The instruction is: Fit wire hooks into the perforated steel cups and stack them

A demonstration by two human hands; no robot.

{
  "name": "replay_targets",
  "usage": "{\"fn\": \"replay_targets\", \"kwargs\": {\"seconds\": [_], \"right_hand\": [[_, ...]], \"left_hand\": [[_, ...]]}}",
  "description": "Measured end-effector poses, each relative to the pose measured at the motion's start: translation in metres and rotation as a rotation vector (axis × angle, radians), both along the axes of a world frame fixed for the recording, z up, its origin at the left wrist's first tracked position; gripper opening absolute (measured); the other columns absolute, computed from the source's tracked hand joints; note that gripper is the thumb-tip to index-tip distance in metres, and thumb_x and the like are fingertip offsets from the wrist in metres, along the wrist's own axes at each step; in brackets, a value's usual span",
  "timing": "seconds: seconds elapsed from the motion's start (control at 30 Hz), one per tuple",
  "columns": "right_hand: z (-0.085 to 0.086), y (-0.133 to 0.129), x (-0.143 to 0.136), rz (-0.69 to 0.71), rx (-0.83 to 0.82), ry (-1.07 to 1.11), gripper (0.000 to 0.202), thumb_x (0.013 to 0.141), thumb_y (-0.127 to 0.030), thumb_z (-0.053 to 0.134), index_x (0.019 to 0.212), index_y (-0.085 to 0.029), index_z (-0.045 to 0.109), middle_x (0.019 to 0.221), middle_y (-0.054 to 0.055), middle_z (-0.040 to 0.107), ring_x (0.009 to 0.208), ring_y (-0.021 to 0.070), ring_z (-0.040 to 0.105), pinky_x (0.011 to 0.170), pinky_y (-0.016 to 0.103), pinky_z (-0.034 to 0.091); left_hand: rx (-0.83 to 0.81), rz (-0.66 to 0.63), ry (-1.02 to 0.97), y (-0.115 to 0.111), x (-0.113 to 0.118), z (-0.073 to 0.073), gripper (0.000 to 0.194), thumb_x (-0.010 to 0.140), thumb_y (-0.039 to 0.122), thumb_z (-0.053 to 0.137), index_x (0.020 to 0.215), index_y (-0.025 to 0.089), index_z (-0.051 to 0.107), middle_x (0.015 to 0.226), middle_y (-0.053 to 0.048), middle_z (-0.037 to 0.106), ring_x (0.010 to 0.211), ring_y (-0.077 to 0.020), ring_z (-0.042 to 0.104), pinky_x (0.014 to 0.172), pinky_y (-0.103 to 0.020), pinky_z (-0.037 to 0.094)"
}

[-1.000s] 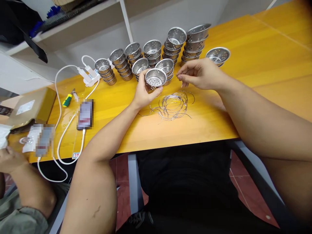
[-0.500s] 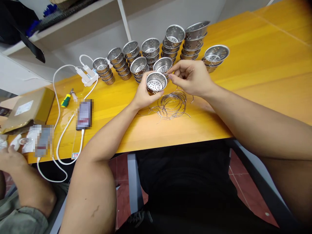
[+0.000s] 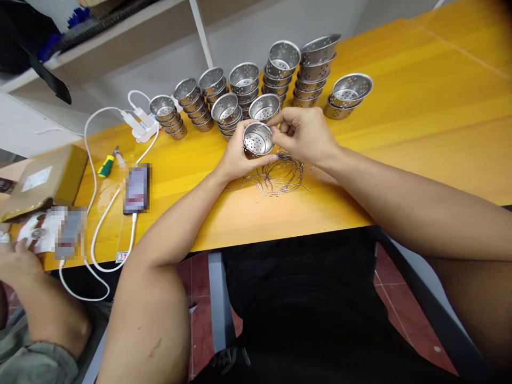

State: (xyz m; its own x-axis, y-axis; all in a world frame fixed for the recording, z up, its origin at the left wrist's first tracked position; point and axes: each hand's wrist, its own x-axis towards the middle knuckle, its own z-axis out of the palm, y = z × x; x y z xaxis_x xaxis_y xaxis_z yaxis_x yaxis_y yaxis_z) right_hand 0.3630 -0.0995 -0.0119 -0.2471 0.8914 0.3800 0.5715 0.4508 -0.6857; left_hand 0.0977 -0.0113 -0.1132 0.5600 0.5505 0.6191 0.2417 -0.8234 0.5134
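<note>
So, left hand (image 3: pixel 236 158) — perforated cup (image 3: pixel 258 141), right hand (image 3: pixel 307 133) — wire (image 3: pixel 263 125)

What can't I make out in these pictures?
All in the head view:
- Right hand: whatever it may pinch at the rim of the cup is too small to tell.
- Left hand: partly hidden behind the cup.
- Phones: screens unreadable, blurred by pixelation.
- Co-worker's hand: cut off by the left edge.
</note>
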Motion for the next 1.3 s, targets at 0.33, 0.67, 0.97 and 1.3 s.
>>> {"fn": "replay_targets", "kwargs": {"seconds": [0.33,0.67,0.97,1.3], "right_hand": [[-0.001,-0.002,-0.008,-0.030,-0.039,0.080,0.050,0.116,-0.080,0.080,0.136,-0.035,0.090,0.096,0.011,0.083,0.100,0.0409,0.078,0.097,0.062,0.067],[0.014,-0.005,-0.002,0.287,-0.200,0.264,0.090,0.090,-0.122,0.084,0.120,-0.037,0.085,0.110,0.011,0.091,0.092,0.0357,0.079,0.078,0.055,0.069],[0.007,-0.001,-0.007,0.252,-0.227,0.256,0.097,0.081,-0.129,0.082,0.102,-0.036,0.064,0.089,0.007,0.069,0.087,0.0350,0.066,0.072,0.050,0.055],[0.002,0.002,-0.011,0.233,-0.202,0.221,0.093,0.081,-0.126,0.084,0.099,-0.036,0.068,0.089,0.008,0.071,0.090,0.0368,0.067,0.078,0.053,0.060]], "left_hand": [[-0.054,0.033,-0.001,-0.006,0.001,0.008,0.124,0.091,0.110,0.094,0.177,0.034,0.049,0.166,-0.014,0.076,0.153,-0.0372,0.082,0.138,-0.059,0.066],[-0.233,-0.063,-0.048,-0.009,-0.001,0.011,0.104,0.101,0.111,0.081,0.163,0.029,0.062,0.148,-0.010,0.085,0.132,-0.0298,0.087,0.125,-0.051,0.070],[-0.111,-0.089,0.001,-0.007,0.002,0.009,0.110,0.102,0.110,0.082,0.170,0.029,0.054,0.160,-0.013,0.079,0.145,-0.0335,0.086,0.134,-0.058,0.069],[-0.097,-0.109,0.001,0.002,-0.001,-0.001,0.106,0.104,0.106,0.084,0.171,0.029,0.055,0.161,-0.013,0.078,0.153,-0.0363,0.081,0.145,-0.063,0.061]]}}
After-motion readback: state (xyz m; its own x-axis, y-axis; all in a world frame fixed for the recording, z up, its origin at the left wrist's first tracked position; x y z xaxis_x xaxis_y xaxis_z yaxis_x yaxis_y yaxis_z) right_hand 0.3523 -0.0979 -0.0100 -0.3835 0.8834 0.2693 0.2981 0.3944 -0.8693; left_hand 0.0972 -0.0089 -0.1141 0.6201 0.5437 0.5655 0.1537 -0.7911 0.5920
